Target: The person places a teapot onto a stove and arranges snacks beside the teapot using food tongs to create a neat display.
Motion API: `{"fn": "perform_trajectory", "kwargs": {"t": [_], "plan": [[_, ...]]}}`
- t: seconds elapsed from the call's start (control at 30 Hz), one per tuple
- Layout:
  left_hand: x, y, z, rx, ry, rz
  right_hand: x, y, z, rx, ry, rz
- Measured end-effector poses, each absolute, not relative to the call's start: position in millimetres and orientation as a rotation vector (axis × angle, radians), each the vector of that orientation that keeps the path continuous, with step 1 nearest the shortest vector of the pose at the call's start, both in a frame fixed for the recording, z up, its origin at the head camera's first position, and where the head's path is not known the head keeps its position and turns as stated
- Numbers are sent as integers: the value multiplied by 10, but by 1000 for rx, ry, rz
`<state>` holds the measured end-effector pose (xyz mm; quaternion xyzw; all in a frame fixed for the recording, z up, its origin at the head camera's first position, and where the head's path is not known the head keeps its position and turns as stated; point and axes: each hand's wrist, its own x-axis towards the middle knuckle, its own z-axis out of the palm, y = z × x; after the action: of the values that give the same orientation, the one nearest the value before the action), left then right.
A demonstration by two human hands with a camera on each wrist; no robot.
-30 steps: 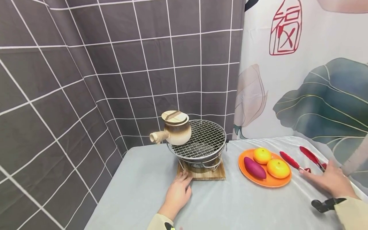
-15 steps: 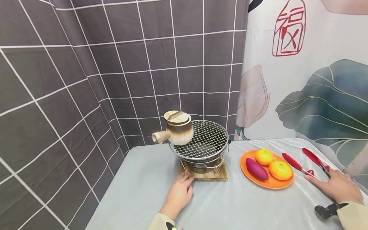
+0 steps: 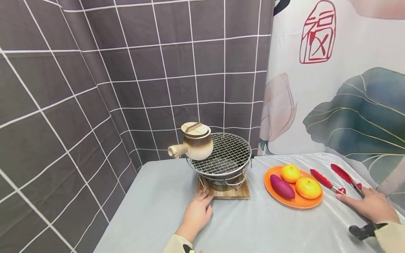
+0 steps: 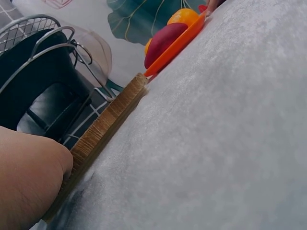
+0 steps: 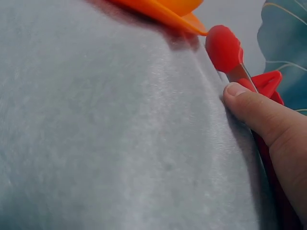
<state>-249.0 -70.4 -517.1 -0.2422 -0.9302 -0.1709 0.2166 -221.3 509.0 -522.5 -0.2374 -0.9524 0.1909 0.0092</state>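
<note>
My left hand (image 3: 197,213) rests at the near-left edge of a wooden board (image 3: 232,194), fingertips touching it. On the board stands a round grill (image 3: 221,175) with a wire mesh top. A side-handled clay pot (image 3: 199,149) with a wooden lid sits on the mesh's left part. Over at the far right, my right hand (image 3: 373,205) holds red-tipped tongs (image 3: 322,178), thumb along one arm and fingers by the other. The tongs lie on the table with their tips spread apart. In the right wrist view, the thumb (image 5: 254,108) presses near a red tip; the other fingers are hidden.
Between the grill and the tongs lies an orange plate (image 3: 269,189) bearing a purple sweet potato (image 3: 282,186) and two yellow-orange mandarins (image 3: 308,188). A pale cloth covers the table (image 3: 152,211). Dark checked fabric (image 3: 142,88) and a printed curtain (image 3: 284,52) hang behind.
My right hand has come down onto the tongs, its thumb now at the near arm. The view has shifted slightly. The left hand stays at the board.
</note>
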Motion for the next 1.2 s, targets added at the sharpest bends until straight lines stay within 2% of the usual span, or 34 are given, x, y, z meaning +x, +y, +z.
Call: {"fn": "perform_trajectory", "kwargs": {"t": [0.27,0.63,1.2], "plan": [[-2497,-725,-5222,-670,-2558,-483,-2200,5194,-5180,-617,-2908,680],[-2494,-729,-5263,-694,-2531,-460,-2151,5182,-4973,-706,-2959,654],[-2505,-724,-5244,-670,-2540,-446,-2186,5267,-4758,-524,-3067,583]]}}
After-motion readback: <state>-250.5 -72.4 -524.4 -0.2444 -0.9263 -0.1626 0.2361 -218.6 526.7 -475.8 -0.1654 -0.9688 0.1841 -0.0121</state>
